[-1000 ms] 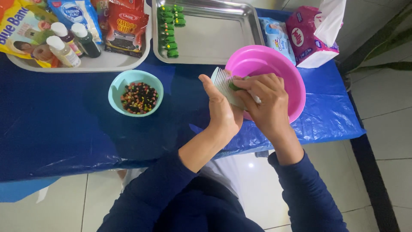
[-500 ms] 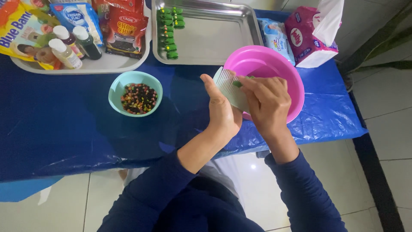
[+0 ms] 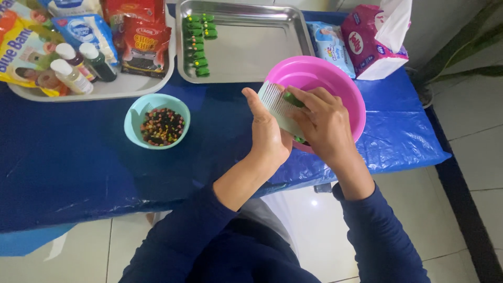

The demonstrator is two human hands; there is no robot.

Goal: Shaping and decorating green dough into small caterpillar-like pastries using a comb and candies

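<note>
The left hand (image 3: 270, 133) stands upright, thumb raised, fingers wrapped around a pale ridged comb (image 3: 280, 107) held tilted over the near rim of the pink bowl (image 3: 335, 78). The right hand (image 3: 325, 126) lies across the comb, fingertips pressing a small green piece of dough (image 3: 293, 99) against its teeth. Both forearms angle up from the blue table (image 3: 78, 162).

You are working in bright, even daylight. Soft shadows are falling under your hands, glare is shining off the steel tray (image 3: 246, 47) and the floor tiles (image 3: 314, 202), and the picture is staying sharp, with edges bending slightly outward.
</note>
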